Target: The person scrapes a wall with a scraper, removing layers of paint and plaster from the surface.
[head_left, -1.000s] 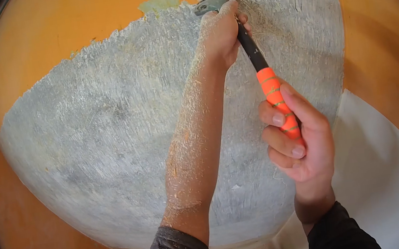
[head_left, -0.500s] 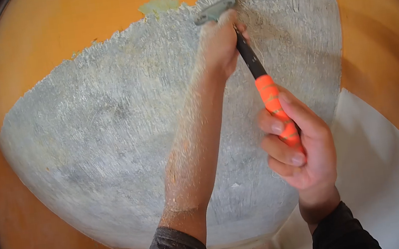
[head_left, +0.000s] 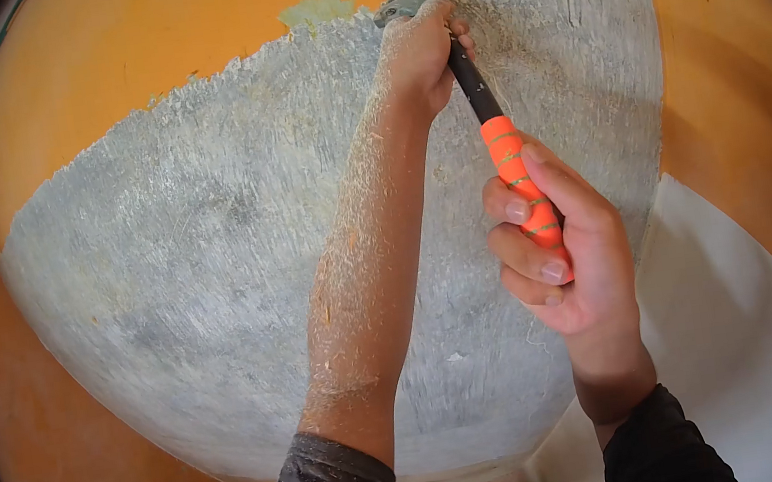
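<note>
A long-handled scraper with a wide metal head and an orange ribbed grip is held in both hands against the wall. My left hand is closed around the black shaft just below the head. Lower down, my right hand wraps round the orange grip. The scraper's head lies at the ragged border between orange paint and the scraped grey wall surface. Pale shavings cling to my left forearm and sleeve.
A pale, paint-free patch shows within the orange area left of the scraper. Orange wall continues on the right, above a smooth white surface. More orange wall stands at the lower left.
The scraper and both hands have moved a little upward along the wall. The head now sits higher against the paint edge. Both hands keep their hold.
</note>
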